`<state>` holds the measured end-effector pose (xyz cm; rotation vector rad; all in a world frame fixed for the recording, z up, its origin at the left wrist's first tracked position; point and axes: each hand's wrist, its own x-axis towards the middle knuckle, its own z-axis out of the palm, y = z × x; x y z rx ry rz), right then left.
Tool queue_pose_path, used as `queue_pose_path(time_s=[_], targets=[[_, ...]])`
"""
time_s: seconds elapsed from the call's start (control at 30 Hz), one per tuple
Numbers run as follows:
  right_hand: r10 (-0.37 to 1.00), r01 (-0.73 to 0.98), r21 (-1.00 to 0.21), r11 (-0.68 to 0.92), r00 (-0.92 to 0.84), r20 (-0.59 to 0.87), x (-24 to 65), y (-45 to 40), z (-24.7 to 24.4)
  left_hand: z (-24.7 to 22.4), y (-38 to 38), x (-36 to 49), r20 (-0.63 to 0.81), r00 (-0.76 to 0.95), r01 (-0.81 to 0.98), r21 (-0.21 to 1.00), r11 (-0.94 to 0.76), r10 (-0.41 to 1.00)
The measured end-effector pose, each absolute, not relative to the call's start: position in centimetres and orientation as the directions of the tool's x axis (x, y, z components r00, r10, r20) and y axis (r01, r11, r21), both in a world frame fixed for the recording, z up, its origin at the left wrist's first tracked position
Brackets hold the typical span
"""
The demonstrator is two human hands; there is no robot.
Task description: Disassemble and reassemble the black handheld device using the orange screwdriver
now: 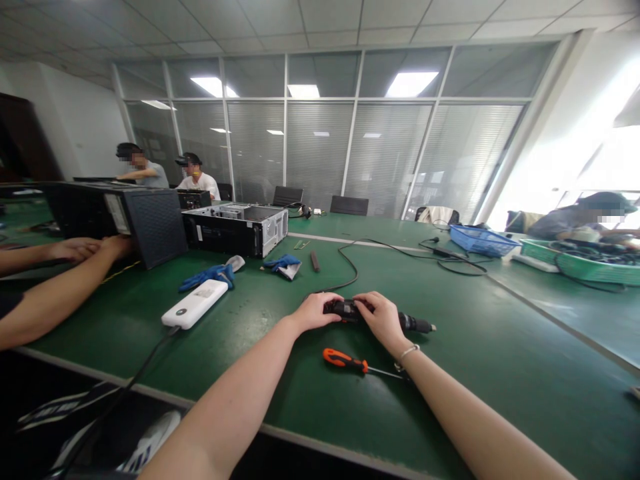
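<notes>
On the green table lies a long black corded power tool [417, 325] with a narrow metal-coloured tip at its right end; its exact kind is unclear. My left hand [316, 311] is closed round the tool's left end, thumb toward me. Over its middle, my right hand [379, 312] grips with bent fingers, hiding part of the body. A black cord [356, 270] runs from near my left hand away across the table. Just in front of the tool, closer to me, rests a screwdriver [345, 361] with an orange and black handle, its tip by my right wrist.
A white power bank [195, 305] with a cable and blue gloves [213, 275] lie left. Beyond stand computer cases [235, 230]; a co-worker's hands [95, 248] reach into one. A blue basket [483, 241] and a green basket [575, 265] sit right. Other people work around the table.
</notes>
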<state>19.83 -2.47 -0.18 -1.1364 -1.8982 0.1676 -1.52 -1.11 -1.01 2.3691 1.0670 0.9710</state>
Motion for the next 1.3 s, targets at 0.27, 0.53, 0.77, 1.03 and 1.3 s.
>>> queue_pose_path(time_s=[0.27, 0.53, 0.77, 1.03, 1.3], targets=[[0.765, 0.636, -0.514, 0.575, -0.197, 0.613, 19.6, -2.8, -0.2, -0.9, -1.2, -1.4, 0.433, 0.474, 0.515, 0.57, -0.64, 0.767], [0.75, 0.615, -0.509, 0.602, -0.218, 0.624, 19.6, -3.0, -0.2, -1.0, -1.2, -1.5, 0.439, 0.48, 0.523, 0.552, -0.65, 0.759], [0.737, 0.62, -0.497, 0.607, -0.204, 0.645, 19.7, -2.9, -0.4, -0.8, -1.3, -1.5, 0.438, 0.486, 0.517, 0.553, -0.653, 0.756], [0.745, 0.649, -0.486, 0.585, -0.193, 0.638, 19.5, -2.6, -0.6, -1.1, -1.1, -1.5, 0.451, 0.492, 0.507, 0.547, -0.666, 0.745], [0.719, 0.649, -0.443, 0.619, -0.241, 0.652, 19.6, -2.0, -1.4, -1.1, -1.1, -1.5, 0.453, 0.488, 0.523, 0.532, -0.665, 0.746]])
